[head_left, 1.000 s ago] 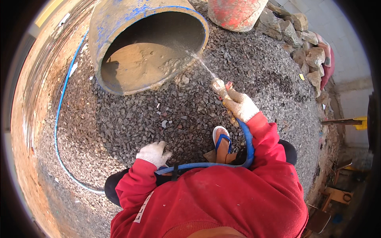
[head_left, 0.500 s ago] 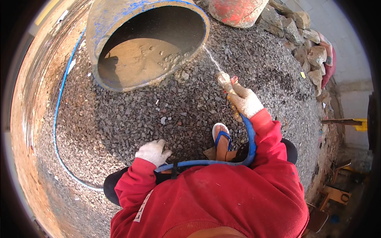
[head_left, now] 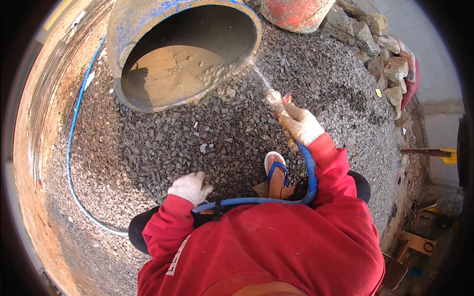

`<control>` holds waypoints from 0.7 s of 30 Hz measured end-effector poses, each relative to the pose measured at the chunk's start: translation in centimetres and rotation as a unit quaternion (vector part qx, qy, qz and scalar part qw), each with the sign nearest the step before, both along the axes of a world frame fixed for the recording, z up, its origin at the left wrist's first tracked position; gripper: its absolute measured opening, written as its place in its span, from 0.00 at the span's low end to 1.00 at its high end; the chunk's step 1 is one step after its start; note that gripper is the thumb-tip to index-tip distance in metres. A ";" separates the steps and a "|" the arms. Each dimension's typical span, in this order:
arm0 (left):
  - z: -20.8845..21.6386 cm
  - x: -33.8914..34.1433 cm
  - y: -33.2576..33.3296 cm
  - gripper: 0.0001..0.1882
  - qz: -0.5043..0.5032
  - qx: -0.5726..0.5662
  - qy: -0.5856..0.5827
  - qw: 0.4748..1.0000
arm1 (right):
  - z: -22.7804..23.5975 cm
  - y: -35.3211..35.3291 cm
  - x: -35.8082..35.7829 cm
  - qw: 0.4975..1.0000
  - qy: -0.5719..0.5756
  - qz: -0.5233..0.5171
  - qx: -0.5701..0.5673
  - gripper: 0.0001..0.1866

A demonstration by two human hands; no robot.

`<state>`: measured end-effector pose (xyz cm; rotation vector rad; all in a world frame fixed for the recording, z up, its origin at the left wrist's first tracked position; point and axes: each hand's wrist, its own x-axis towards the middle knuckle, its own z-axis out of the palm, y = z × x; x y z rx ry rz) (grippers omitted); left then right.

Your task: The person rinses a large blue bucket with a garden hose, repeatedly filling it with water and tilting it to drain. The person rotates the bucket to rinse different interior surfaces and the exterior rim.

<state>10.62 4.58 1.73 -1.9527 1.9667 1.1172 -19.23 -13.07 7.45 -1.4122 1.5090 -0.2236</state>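
My right hand [head_left: 302,124], in a dirty white work glove, is closed around a mud-caked hose nozzle [head_left: 274,100] with a reddish lever. Water [head_left: 260,76] sprays from its tip to the near right rim of a large mixer drum [head_left: 118,54]. Wet, grey-brown concrete mix [head_left: 173,69] lies inside the drum, whose blue paint is worn. From beneath my right hand a blue hose [head_left: 312,177] bends down and runs left across my lap. My left hand [head_left: 190,188], also gloved, hovers by my left knee, fingers loosely apart and holding nothing; the hose passes just below it.
Dark gravel [head_left: 182,133] covers the ground around my sandaled foot [head_left: 277,173]. Beyond it stands a muddy red container [head_left: 297,15]. Rough stones [head_left: 364,38] are piled along the right wall. Another length of blue hose [head_left: 70,163] curves over the ground at left.
My right hand and the nozzle have shifted slightly left. The water jet looks wider and now splashes at the drum's rim. My left hand has stayed almost still.
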 end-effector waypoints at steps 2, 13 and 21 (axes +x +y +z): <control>0.1 0.0 -0.2 0.22 -0.002 -0.012 0.007 1.000 | -0.3 0.1 0.3 1.000 -0.009 0.003 0.009 0.31; -0.1 0.0 -0.7 0.26 -0.021 0.049 -0.023 0.998 | -2.3 0.6 1.9 0.994 -0.054 0.073 0.053 0.22; -0.2 -0.1 -0.6 0.26 -0.024 0.045 -0.023 0.998 | -3.4 -0.1 0.7 0.994 -0.001 0.067 -0.082 0.27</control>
